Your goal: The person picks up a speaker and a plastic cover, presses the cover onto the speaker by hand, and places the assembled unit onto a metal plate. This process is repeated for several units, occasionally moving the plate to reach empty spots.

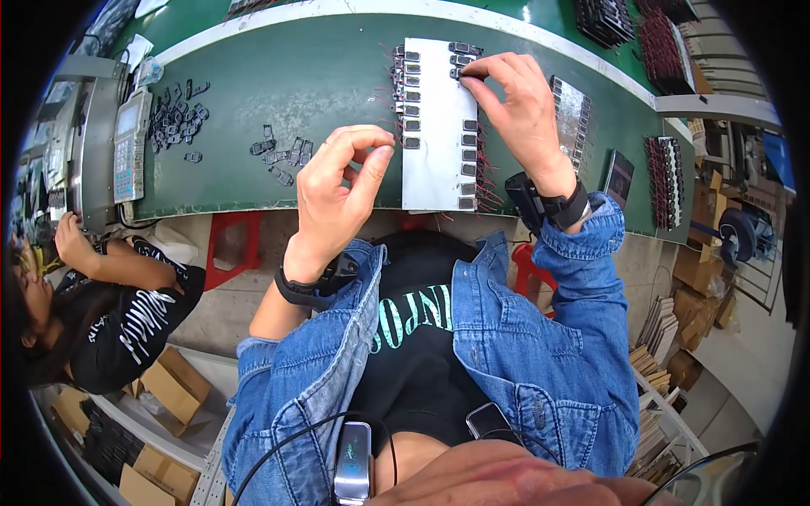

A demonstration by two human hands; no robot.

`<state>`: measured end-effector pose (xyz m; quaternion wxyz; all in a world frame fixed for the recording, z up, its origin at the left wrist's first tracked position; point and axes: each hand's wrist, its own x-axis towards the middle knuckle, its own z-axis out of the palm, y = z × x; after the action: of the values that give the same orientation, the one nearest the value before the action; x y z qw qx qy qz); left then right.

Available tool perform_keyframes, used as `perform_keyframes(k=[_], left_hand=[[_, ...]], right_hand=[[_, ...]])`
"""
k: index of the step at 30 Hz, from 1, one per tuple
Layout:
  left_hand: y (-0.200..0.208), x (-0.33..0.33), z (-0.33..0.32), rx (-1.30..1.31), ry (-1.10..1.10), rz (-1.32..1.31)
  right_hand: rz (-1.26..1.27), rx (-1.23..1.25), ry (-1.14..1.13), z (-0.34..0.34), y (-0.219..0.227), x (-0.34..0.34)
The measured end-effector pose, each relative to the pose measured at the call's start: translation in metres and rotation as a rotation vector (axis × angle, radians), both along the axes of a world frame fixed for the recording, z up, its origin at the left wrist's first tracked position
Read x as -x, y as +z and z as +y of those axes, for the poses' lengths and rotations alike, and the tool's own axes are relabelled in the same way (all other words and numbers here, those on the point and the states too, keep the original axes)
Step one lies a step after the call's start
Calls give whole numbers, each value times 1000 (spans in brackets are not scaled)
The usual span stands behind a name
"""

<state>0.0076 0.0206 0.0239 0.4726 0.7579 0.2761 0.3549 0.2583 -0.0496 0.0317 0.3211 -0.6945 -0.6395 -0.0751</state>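
Green table [278, 80] seen from above, with a white board [437, 156] standing lengthwise near its middle, directly before the wearer. Small black parts [412, 96], roughly rectangular with grey faces and dark rims, line both long edges of the board; thin red wires [488, 181] trail outward from them. The left column runs down from the top and stops partway; the right column is broken by a bare stretch between its upper and lower groups. Right hand [525, 110]: thumb and index finger pinch one part [456, 74] at the board's upper right edge. Left hand [336, 177]: fingers curled, thumb and index tips close together just beside the board's left edge; whether they grip anything cannot be told. Farther left lie similar loose parts, in a larger heap [177, 122] and a smaller cluster [287, 153]. At right, a second board [572, 114] carries further parts, with a phone [618, 174] beyond.
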Motion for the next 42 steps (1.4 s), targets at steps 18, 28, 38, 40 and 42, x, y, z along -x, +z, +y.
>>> perform_keyframes(k=[18, 28, 38, 40, 42], left_hand=[[-35, 73, 40, -503, 257, 644], [-48, 58, 30, -613, 216, 584], [-37, 57, 47, -658, 54, 604], [-33, 52, 50, -725, 23, 557], [-18, 43, 43, -611, 30, 478]], right_hand=[[-44, 378, 52, -28, 29, 30], [443, 192, -25, -45, 40, 41], [1280, 275, 65, -59, 39, 50], [1313, 271, 75, -57, 35, 52], [1321, 261, 61, -55, 34, 53]])
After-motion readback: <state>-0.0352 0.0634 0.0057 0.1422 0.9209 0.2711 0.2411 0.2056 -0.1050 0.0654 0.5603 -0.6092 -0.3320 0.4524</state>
